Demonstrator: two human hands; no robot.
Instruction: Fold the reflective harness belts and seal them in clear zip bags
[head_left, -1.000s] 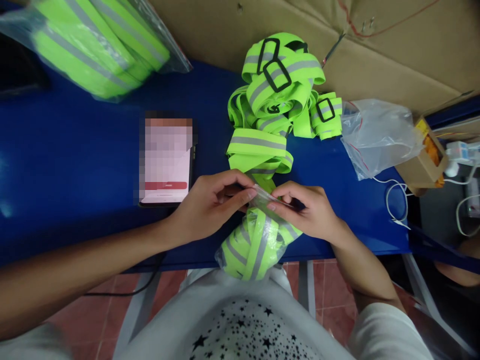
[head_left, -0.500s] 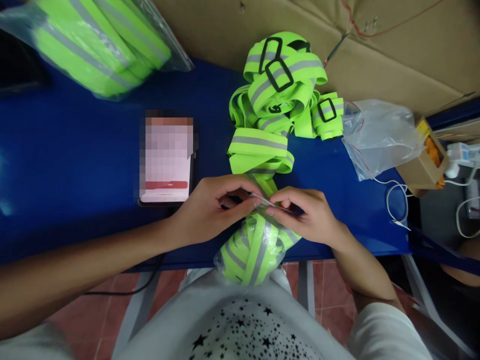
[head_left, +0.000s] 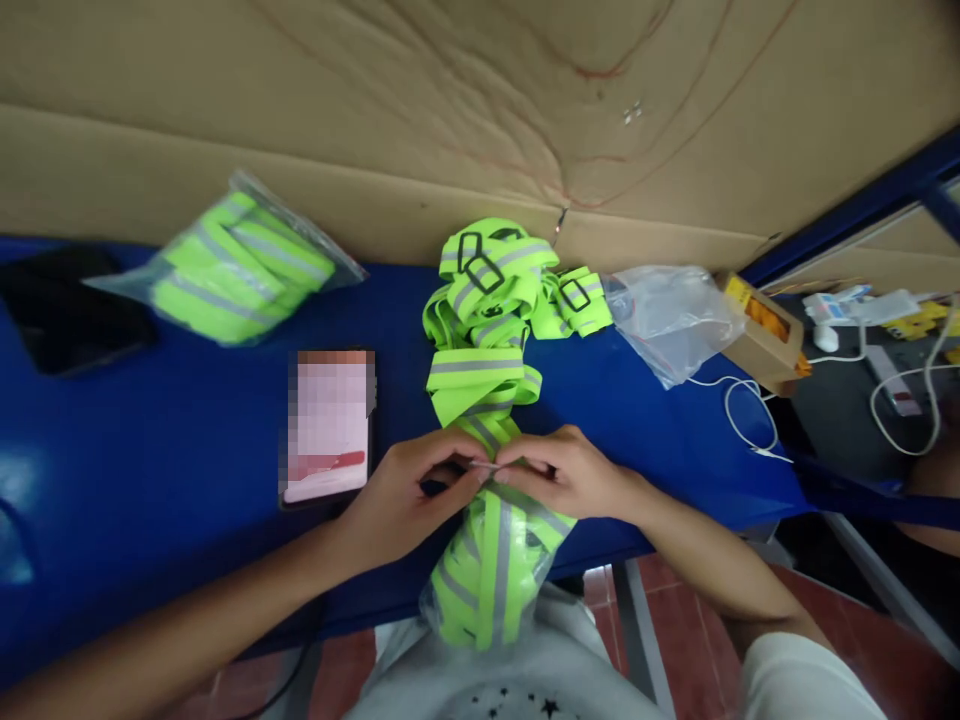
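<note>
A clear zip bag [head_left: 433, 606] packed with a neon-yellow reflective strap [head_left: 489, 575] hangs at the table's front edge, close to my body. My left hand [head_left: 412, 490] pinches the bag's top edge between thumb and fingers. From the other side my right hand [head_left: 566, 472] pinches the same edge, its fingertips almost meeting those of the left. Just beyond my hands lies a heap of loose neon straps [head_left: 484, 330] with grey stripes and black buckles.
A filled zip bag of straps [head_left: 244, 265] lies at the back left beside a dark device [head_left: 71, 310]. A lit phone [head_left: 330, 425] rests left of my hands. To the right are empty clear bags [head_left: 671, 315], a cardboard box [head_left: 765, 335] and a white cable [head_left: 750, 415].
My view has tilted up, so the table shows lower in the picture. My right hand's fingertips have come closer to the left ones along the bag's edge.
</note>
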